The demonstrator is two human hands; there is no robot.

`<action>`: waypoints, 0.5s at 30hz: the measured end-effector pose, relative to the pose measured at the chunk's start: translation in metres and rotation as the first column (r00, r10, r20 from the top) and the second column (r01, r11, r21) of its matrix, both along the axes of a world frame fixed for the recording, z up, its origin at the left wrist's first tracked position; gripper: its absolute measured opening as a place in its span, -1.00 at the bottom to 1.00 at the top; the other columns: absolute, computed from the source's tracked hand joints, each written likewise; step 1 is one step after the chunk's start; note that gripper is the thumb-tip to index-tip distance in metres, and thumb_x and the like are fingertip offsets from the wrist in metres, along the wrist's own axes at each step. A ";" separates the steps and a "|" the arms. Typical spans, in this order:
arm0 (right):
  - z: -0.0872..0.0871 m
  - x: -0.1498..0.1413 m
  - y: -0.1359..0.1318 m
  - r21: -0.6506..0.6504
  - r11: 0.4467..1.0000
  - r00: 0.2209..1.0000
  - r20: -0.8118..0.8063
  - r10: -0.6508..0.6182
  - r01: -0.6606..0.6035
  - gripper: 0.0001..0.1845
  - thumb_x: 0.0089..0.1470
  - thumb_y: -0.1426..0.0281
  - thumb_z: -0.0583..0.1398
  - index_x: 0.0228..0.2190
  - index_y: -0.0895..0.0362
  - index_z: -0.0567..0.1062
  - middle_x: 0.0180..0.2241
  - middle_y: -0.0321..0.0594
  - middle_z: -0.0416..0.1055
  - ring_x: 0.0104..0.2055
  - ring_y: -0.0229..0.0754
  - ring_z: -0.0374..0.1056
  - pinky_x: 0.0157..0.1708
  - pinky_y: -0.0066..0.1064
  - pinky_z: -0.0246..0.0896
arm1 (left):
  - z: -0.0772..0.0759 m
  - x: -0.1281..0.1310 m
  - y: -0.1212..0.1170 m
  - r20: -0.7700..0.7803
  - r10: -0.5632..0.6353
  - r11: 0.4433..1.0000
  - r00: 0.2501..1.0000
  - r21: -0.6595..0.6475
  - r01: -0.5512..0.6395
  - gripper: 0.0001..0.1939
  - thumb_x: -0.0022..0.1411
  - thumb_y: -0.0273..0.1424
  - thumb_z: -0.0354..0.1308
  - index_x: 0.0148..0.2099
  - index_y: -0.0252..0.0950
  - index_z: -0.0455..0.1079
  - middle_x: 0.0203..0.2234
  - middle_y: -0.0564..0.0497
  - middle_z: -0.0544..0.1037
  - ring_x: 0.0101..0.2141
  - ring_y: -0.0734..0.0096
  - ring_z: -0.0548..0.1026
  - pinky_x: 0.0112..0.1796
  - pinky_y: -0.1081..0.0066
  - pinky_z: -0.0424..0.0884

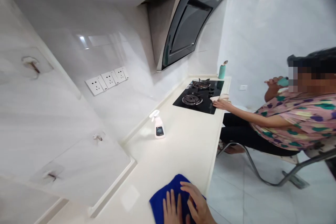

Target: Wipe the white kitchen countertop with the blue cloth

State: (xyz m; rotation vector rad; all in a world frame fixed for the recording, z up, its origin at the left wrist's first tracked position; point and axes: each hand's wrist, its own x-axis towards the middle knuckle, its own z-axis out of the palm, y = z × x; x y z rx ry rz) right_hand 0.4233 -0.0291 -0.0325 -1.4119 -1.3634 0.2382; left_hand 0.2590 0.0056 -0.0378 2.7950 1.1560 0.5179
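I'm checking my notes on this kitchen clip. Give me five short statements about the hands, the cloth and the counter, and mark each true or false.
1. Both of the person's hands, left hand and right hand, rest on a blue cloth. True.
2. The spray bottle lies on its side on the floor. False: it stands upright on the white counter.
3. A second person's hand rests at the edge of the black gas hob. True.
4. The cloth under the hands is red. False: it is blue.
5. The teal bottle stands beside the wall sockets. False: it stands behind the hob, in the far corner.
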 end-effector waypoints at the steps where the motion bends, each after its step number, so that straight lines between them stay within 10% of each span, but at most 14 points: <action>1: 0.000 -0.001 0.001 -0.006 1.000 0.999 0.036 0.020 -0.020 -0.55 0.20 0.43 -0.03 0.07 -0.05 0.40 0.15 -0.12 0.37 0.22 -0.05 0.30 0.18 -0.05 0.38 | -0.004 0.009 0.008 -0.003 -0.061 0.998 0.998 -0.013 0.061 -0.08 0.16 -0.32 0.09 0.44 -0.12 -0.32 0.39 -0.10 0.11 0.36 -0.14 0.10 0.33 -0.29 0.11; 7: -0.014 -0.003 0.025 -0.103 0.993 0.983 0.167 0.075 -0.059 -0.54 0.09 0.47 0.02 0.00 0.07 0.49 0.11 -0.02 0.43 0.19 0.02 0.34 0.15 -0.01 0.40 | 0.023 0.022 0.065 -0.078 -0.413 0.896 0.907 -0.211 0.390 -0.11 0.15 -0.35 0.14 0.43 -0.03 -0.20 0.41 -0.06 0.04 0.37 0.00 0.10 0.38 -0.14 0.09; 11: 0.003 0.008 0.043 -0.221 0.941 0.917 0.251 0.310 -0.258 -0.44 0.03 0.50 0.04 0.08 0.07 0.44 0.15 -0.03 0.40 0.23 0.01 0.29 0.19 -0.03 0.34 | 0.034 0.008 0.087 -0.059 -0.397 0.902 0.916 -0.212 0.377 -0.23 0.22 -0.28 0.11 0.41 0.06 -0.10 0.40 0.08 0.11 0.37 0.09 0.09 0.33 -0.06 0.25; 15: 0.043 0.023 0.056 -0.356 0.814 0.768 0.300 0.565 -0.459 -0.29 -0.07 0.60 0.02 0.12 -0.04 0.40 0.16 -0.11 0.40 0.19 -0.04 0.34 0.22 -0.03 0.29 | 0.006 -0.039 0.079 -0.051 -0.206 0.977 0.977 0.035 0.208 -0.19 0.21 -0.24 0.10 0.41 0.10 -0.18 0.30 0.09 0.33 0.31 0.11 0.24 0.23 -0.03 0.42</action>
